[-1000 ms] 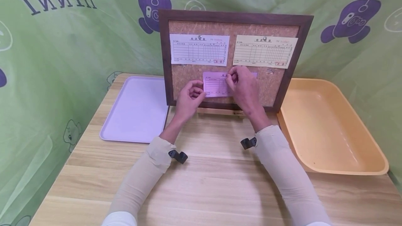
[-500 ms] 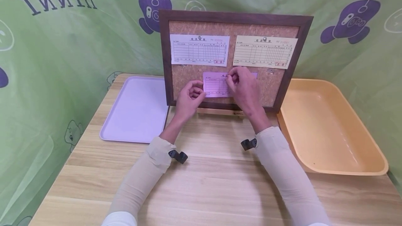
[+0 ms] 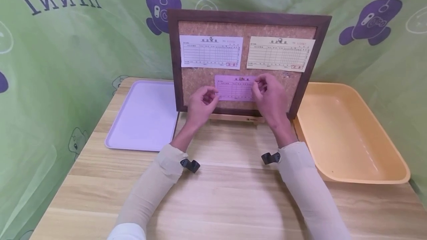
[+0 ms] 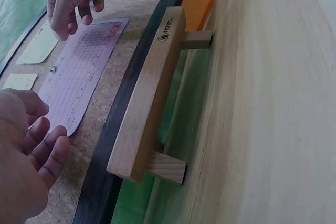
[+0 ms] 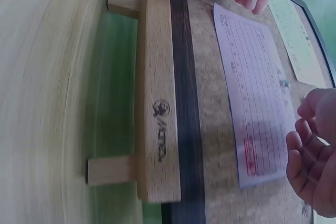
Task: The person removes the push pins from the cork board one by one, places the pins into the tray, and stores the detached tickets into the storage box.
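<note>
A pink receipt slip (image 3: 233, 89) hangs on the cork board (image 3: 200, 75), low in the middle. A silver push pin (image 5: 284, 84) sits at its top edge. My left hand (image 3: 202, 105) is at the slip's left edge, fingers loosely bent, with nothing held in them. To the right, my right hand (image 3: 271, 97) covers the slip's right part in the head view, its fingers loosely curled and holding nothing. Higher up, a white receipt (image 3: 211, 52) and a cream receipt (image 3: 280, 53) are each pinned at the top.
The dark-framed board leans on a wooden easel stand (image 4: 149, 93). On the left lies a lilac tray (image 3: 143, 117), and on the right a deep orange tray (image 3: 350, 136). Behind the wooden table (image 3: 220, 203) hangs a green printed curtain (image 3: 100, 40).
My right hand has let go of the push pin and moved right and slightly down, uncovering the pin and more of the pink receipt. The left hand has hardly moved.
</note>
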`<state>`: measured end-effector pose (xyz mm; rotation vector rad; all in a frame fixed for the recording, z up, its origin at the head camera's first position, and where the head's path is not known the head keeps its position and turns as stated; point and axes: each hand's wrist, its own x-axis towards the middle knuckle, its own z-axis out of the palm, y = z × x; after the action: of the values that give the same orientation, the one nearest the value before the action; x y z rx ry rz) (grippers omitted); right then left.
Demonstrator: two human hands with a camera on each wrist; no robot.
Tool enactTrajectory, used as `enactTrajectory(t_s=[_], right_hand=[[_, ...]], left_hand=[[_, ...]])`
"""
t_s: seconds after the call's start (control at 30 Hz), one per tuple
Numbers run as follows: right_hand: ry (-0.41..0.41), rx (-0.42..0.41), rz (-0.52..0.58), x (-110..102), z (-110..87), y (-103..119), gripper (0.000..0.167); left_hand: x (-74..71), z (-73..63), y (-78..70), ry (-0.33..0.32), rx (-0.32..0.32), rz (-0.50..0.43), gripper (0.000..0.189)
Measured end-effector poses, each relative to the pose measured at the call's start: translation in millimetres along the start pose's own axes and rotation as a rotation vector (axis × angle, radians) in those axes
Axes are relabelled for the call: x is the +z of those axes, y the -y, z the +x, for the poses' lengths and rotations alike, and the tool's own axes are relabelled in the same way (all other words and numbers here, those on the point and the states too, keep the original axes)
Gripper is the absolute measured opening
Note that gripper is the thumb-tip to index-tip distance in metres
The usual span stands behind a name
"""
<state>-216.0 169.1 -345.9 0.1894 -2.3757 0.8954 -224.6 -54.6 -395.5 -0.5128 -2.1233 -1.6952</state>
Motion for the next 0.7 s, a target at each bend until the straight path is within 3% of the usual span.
enactTrajectory(t_s=[0.13, 0.37, 0.57, 0.7], right_hand=[[-0.025, 0.043, -0.041, -7.2, -3.1, -7.3, 0.022], [-0.056, 0.11, -0.065, -15.3, -6.4, -17.6, 0.024], [-0.08, 0.149, -0.065, -23.1, -9.9, -25.1, 0.022], [-0.046, 0.161, -0.081, -27.4, -15.0, -28.3, 0.023]], left_hand=[[7.6, 4.5, -4.3, 0.028, 0.043, 0.031, 0.015], [22.0, 14.7, -15.2, 0.065, 0.057, 0.072, 0.02], [32.8, 19.6, -16.7, 0.06, 0.099, 0.089, 0.022], [39.2, 22.2, -18.9, 0.049, 0.094, 0.085, 0.024]])
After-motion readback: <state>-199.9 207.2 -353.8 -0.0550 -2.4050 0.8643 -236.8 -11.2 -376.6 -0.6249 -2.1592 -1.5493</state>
